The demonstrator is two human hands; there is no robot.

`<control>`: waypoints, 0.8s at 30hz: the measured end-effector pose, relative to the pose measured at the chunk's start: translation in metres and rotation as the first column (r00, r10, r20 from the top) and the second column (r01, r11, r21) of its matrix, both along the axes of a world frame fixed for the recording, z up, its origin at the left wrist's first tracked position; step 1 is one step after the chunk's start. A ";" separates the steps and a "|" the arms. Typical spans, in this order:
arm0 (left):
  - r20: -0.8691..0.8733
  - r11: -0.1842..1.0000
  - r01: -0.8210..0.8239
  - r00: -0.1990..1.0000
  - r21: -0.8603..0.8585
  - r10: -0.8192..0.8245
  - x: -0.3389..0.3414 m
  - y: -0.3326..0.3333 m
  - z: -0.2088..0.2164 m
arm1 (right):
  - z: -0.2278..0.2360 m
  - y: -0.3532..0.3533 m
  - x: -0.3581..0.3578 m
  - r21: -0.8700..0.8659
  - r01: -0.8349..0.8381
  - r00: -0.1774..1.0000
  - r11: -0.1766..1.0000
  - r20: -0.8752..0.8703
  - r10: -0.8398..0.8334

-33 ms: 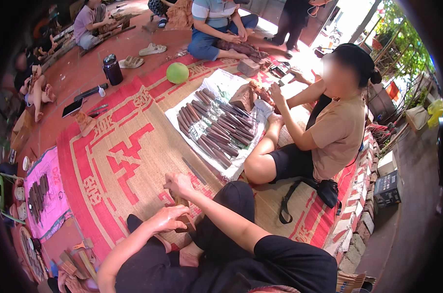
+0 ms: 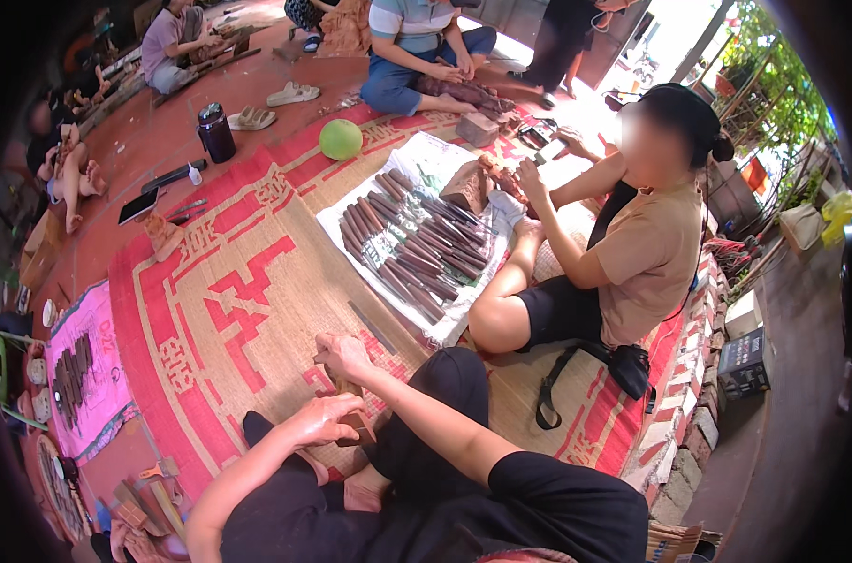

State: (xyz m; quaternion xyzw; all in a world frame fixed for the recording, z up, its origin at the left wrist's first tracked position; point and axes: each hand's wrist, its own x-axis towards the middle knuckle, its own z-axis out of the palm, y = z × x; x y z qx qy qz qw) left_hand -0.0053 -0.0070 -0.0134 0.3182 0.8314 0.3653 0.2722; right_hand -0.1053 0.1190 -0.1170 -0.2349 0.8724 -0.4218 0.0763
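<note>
My left hand (image 2: 323, 420) is closed over a brown wooden block (image 2: 358, 429), low in front of my crossed legs. Just beyond it, my right hand (image 2: 342, 358) is bent into a closed grip above the block's far end. A narrow brownish piece (image 2: 344, 383) shows between the two hands; whether it is part of the block or a separate tool in my right hand, I cannot tell. Both hands are over the red and tan woven mat (image 2: 257, 328). A thin dark flat strip (image 2: 373, 326) lies on the mat beyond my right hand.
Several dark-handled carving tools (image 2: 426, 253) lie on a white sack (image 2: 337, 225) ahead. A seated person (image 2: 651, 235) works at the right. More dark tools (image 2: 73, 380) rest on a pink sheet (image 2: 112, 375) at left. A green ball-like thing (image 2: 341, 140) and a flask (image 2: 216, 133) stand farther off.
My hands and the block look almost unchanged. At the back, the standing person's feet have shifted.
</note>
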 end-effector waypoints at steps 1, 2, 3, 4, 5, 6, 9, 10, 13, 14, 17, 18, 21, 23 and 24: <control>-0.024 1.000 -0.003 1.000 -0.002 0.003 0.000 -0.001 -0.001 | 0.002 0.001 0.000 0.037 0.015 0.999 0.999 0.028 -0.016; -0.017 1.000 0.007 1.000 -0.012 -0.007 0.000 -0.001 -0.002 | 0.004 0.002 -0.002 0.074 0.028 0.998 0.997 0.056 -0.032; -0.015 0.999 0.025 1.000 -0.022 -0.026 -0.002 0.000 -0.002 | 0.005 0.004 -0.005 0.110 0.050 0.995 0.993 0.078 -0.058; -0.013 0.999 0.043 0.999 -0.032 -0.044 -0.004 0.002 0.000 | 0.002 0.005 -0.010 0.146 0.115 0.992 0.983 0.035 -0.121; 0.009 0.998 0.055 0.998 -0.043 -0.055 -0.005 0.005 0.003 | -0.004 0.003 -0.016 0.178 0.180 0.983 0.967 -0.009 -0.182; 0.034 0.996 0.059 0.998 -0.059 -0.058 -0.004 0.006 0.010 | -0.003 -0.001 -0.018 0.203 0.238 0.971 0.950 -0.052 -0.233; 0.055 0.996 0.058 0.997 -0.067 -0.054 0.000 0.004 0.012 | 0.001 0.005 -0.019 0.138 0.265 0.962 0.954 0.026 -0.271; 0.055 0.997 0.054 0.997 -0.061 -0.051 0.001 0.004 0.009 | 0.004 0.006 -0.015 0.083 0.194 0.981 0.978 0.011 -0.195; -0.010 0.999 0.034 0.999 -0.042 -0.034 0.000 0.001 0.005 | 0.004 0.008 -0.001 -0.019 0.046 0.998 0.999 -0.031 -0.046; -0.004 0.999 0.030 1.000 -0.038 -0.030 0.001 0.001 0.003 | 0.002 0.007 0.002 -0.015 0.043 0.999 0.999 -0.032 -0.044; -0.006 0.996 0.071 0.997 -0.060 -0.071 -0.004 0.004 0.004 | -0.002 0.007 -0.008 0.118 0.108 0.994 0.987 0.006 -0.109; 0.003 0.995 0.074 0.997 -0.063 -0.074 -0.005 0.005 0.006 | -0.003 0.006 -0.014 0.145 0.150 0.988 0.978 0.016 -0.154; 0.018 0.996 0.066 0.998 -0.055 -0.066 -0.003 0.004 0.011 | -0.008 0.004 -0.022 0.127 0.248 0.968 0.961 0.000 -0.250; 0.011 0.999 0.041 0.999 -0.014 -0.040 0.000 0.000 0.007 | 0.003 0.009 -0.017 0.024 0.262 0.963 0.965 0.061 -0.263; 0.012 0.999 0.039 0.999 -0.019 -0.039 0.000 0.001 0.007 | 0.005 0.010 -0.011 -0.011 0.207 0.977 0.978 0.046 -0.206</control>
